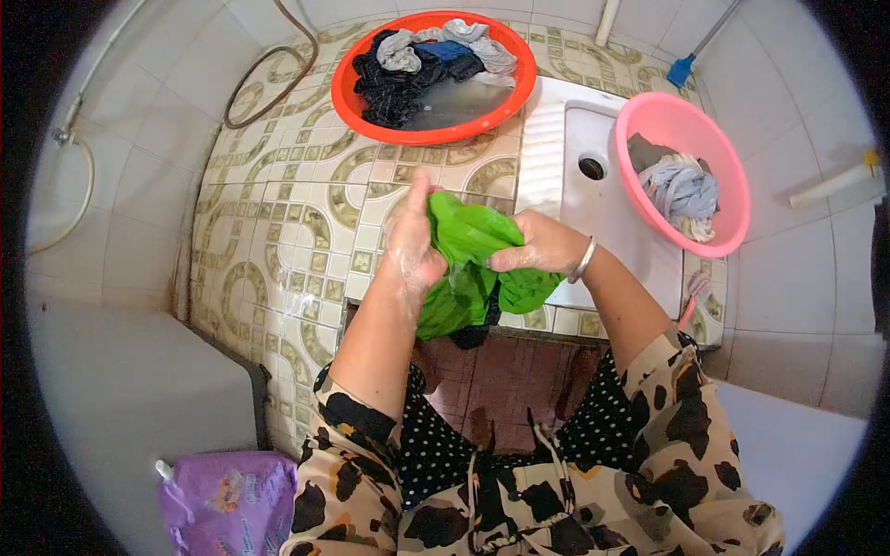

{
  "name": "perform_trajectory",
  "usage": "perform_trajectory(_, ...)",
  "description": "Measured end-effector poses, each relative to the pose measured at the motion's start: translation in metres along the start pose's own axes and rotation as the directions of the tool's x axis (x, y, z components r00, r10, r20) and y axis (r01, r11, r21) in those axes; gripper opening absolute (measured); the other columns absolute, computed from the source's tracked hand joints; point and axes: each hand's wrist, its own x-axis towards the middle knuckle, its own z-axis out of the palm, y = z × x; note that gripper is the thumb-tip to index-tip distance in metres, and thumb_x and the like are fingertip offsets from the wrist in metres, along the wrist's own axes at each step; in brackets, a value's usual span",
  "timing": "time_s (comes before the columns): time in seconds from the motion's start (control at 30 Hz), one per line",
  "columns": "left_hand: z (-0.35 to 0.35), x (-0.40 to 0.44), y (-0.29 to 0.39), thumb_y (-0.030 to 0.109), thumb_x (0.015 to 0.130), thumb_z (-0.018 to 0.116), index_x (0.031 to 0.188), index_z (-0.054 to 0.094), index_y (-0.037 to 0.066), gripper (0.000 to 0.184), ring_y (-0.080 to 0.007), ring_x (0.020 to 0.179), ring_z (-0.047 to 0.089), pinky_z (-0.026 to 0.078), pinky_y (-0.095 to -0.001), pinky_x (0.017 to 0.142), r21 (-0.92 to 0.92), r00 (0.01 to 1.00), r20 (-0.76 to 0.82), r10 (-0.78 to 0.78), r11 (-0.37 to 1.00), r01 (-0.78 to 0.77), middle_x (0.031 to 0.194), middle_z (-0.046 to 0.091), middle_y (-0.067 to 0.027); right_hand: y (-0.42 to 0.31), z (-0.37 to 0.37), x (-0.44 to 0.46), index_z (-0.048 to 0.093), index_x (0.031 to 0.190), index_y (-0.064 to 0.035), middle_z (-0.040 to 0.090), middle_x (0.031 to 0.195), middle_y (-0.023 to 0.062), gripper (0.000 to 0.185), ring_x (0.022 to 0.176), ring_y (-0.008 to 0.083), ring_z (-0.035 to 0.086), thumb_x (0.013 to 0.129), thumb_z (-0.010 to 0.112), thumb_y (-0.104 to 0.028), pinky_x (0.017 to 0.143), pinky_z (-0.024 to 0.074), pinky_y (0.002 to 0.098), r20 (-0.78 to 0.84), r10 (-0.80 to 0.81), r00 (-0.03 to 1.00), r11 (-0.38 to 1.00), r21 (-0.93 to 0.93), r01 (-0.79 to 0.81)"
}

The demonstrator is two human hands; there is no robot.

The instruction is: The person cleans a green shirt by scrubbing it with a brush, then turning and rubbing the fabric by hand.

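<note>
A wet, bright green cloth [468, 232] is bunched between my two hands in front of me. My left hand [410, 246], with suds on its wrist, holds the cloth's left side against the palm; its fingers point upward and are partly hidden. On the other side, my right hand [547, 246] grips the cloth with the thumb on top, a silver bangle on its wrist. The lower part of the cloth hangs over the tiled edge, beside a dark piece of fabric [473, 334].
An orange-red basin [436, 137] holds dark and grey clothes in cloudy water. At the right, a pink basin [732, 199] with clothes overhangs a white squat toilet [640, 222]. A pink brush [692, 304], blue brush [681, 70], hose [243, 120] and purple bag [232, 505] lie around.
</note>
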Motion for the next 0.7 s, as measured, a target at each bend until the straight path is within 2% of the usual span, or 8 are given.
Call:
perform_trajectory(0.1, -0.017, 0.009, -0.008, 0.016, 0.076, 0.062, 0.079, 0.056, 0.005, 0.013, -0.0137, 0.066, 0.055, 0.048, -0.0296, 0.061, 0.286, 0.970, 0.199, 0.141, 0.938, -0.195, 0.074, 0.058, -0.0038, -0.026, -0.017, -0.011, 0.057, 0.093, -0.0009, 0.060, 0.087, 0.0065, 0.025, 0.077, 0.0142, 0.057, 0.072, 0.063, -0.013, 0.072, 0.0463, 0.0295, -0.181, 0.016, 0.983, 0.842, 0.532, 0.084)
perform_trajectory(0.2, -0.024, 0.006, -0.001, 0.006, 0.064, 0.070, 0.073, 0.061, 0.004, 0.013, -0.0088, 0.060, 0.052, 0.044, -0.0230, 0.059, 0.861, 0.910, 0.360, 0.206, 0.303, -0.409, 0.069, 0.059, -0.0002, -0.019, -0.043, -0.019, 0.053, 0.098, 0.0019, 0.060, 0.088, 0.0094, 0.027, 0.079, 0.0192, 0.059, 0.073, 0.058, -0.008, 0.076, 0.0471, 0.0337, -0.324, -0.044, 0.945, 0.641, 0.717, 0.275)
perform_trajectory(0.23, -0.025, 0.007, 0.000, 0.006, 0.064, 0.070, 0.073, 0.061, 0.004, 0.013, -0.0088, 0.060, 0.052, 0.044, -0.0230, 0.059, 0.859, 0.907, 0.363, 0.213, 0.301, -0.414, 0.069, 0.059, -0.0002, -0.012, -0.047, -0.018, 0.052, 0.098, 0.0027, 0.060, 0.090, 0.0113, 0.027, 0.081, 0.0215, 0.059, 0.074, 0.056, -0.007, 0.077, 0.0469, 0.0355, -0.384, -0.050, 0.922, 0.542, 0.765, 0.348)
perform_trajectory(0.33, -0.025, 0.005, 0.003, 0.004, 0.069, 0.065, 0.088, 0.058, 0.000, 0.020, -0.0125, 0.074, 0.056, 0.044, -0.0267, 0.071, 0.444, 0.886, 0.338, 0.317, 0.777, -0.447, 0.081, 0.061, -0.0064, -0.006, -0.041, -0.012, 0.050, 0.099, 0.0033, 0.058, 0.094, 0.0139, 0.025, 0.085, 0.0243, 0.058, 0.076, 0.052, -0.006, 0.079, 0.0467, 0.0375, -0.444, 0.028, 0.896, 0.371, 0.837, 0.403)
perform_trajectory(0.5, -0.013, 0.011, -0.009, 0.021, 0.081, 0.054, 0.103, 0.051, 0.002, 0.030, -0.0230, 0.095, 0.054, 0.040, -0.0356, 0.088, -0.138, 0.922, 0.337, 0.189, 0.979, -0.150, 0.103, 0.056, -0.0106, -0.013, -0.003, 0.010, 0.049, 0.101, 0.0019, 0.057, 0.097, 0.0129, 0.026, 0.089, 0.0237, 0.056, 0.076, 0.049, -0.007, 0.086, 0.0425, 0.0386, -0.470, 0.090, 0.878, 0.391, 0.828, 0.402)
perform_trajectory(0.57, -0.013, 0.022, -0.017, 0.024, 0.084, 0.051, 0.102, 0.052, 0.004, 0.027, -0.0214, 0.091, 0.055, 0.041, -0.0339, 0.086, -0.250, 0.969, 0.243, -0.044, 0.962, 0.106, 0.098, 0.057, -0.0095, -0.037, 0.027, 0.019, 0.052, 0.096, -0.0028, 0.057, 0.090, 0.0127, 0.026, 0.084, 0.0229, 0.056, 0.070, 0.051, -0.007, 0.078, 0.0452, 0.0367, -0.592, -0.156, 0.791, 0.948, 0.135, 0.288)
perform_trajectory(0.63, -0.034, 0.038, -0.036, 0.033, 0.083, 0.052, 0.097, 0.052, 0.010, 0.027, -0.0204, 0.078, 0.057, 0.048, -0.0316, 0.069, -0.342, 0.970, 0.221, -0.100, 0.924, 0.174, 0.086, 0.058, -0.0050, -0.062, 0.072, 0.015, 0.057, 0.083, -0.0046, 0.058, 0.082, 0.0145, 0.017, 0.081, 0.0273, 0.057, 0.068, 0.054, -0.013, 0.073, 0.0461, 0.0354, -0.320, -0.555, 0.768, 0.811, -0.416, 0.412)
perform_trajectory(0.7, -0.074, 0.091, -0.055, 0.032, 0.084, 0.051, 0.097, 0.051, 0.012, 0.024, -0.0208, 0.080, 0.056, 0.047, -0.0342, 0.071, -0.272, 0.517, 0.856, 0.003, 0.853, 0.445, 0.088, 0.058, -0.0054, -0.053, 0.085, 0.018, 0.059, 0.073, -0.0070, 0.059, 0.074, 0.0161, 0.014, 0.074, 0.0309, 0.057, 0.068, 0.055, -0.019, 0.069, 0.0461, 0.0380, -0.323, -0.599, 0.733, 0.730, -0.597, 0.333)
